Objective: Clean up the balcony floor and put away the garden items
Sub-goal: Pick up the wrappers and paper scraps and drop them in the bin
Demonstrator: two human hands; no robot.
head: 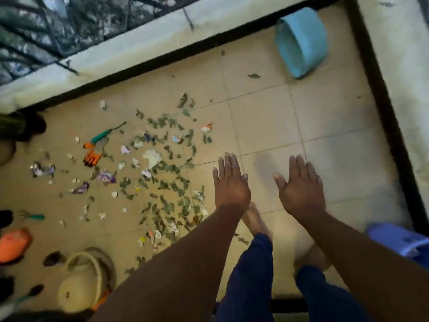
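Dry green leaves (pixel 167 168) and scraps of paper (pixel 152 156) lie scattered over the tiled balcony floor (pixel 267 117). An orange garden glove (pixel 92 155) and a green-handled tool (pixel 104 134) lie among them at the left. A small green-handled fork (pixel 32 216) rests further left. My left hand (pixel 229 182) and my right hand (pixel 299 184) are stretched out side by side above the floor, palms down, fingers straight, holding nothing.
A light blue bucket (pixel 301 43) lies on its side at the far right corner. A woven basket (pixel 86 287) stands at the lower left beside an orange object (pixel 14 245). A blue stool (pixel 401 242) is at the right. A low wall (pixel 139 40) with railing bounds the floor.
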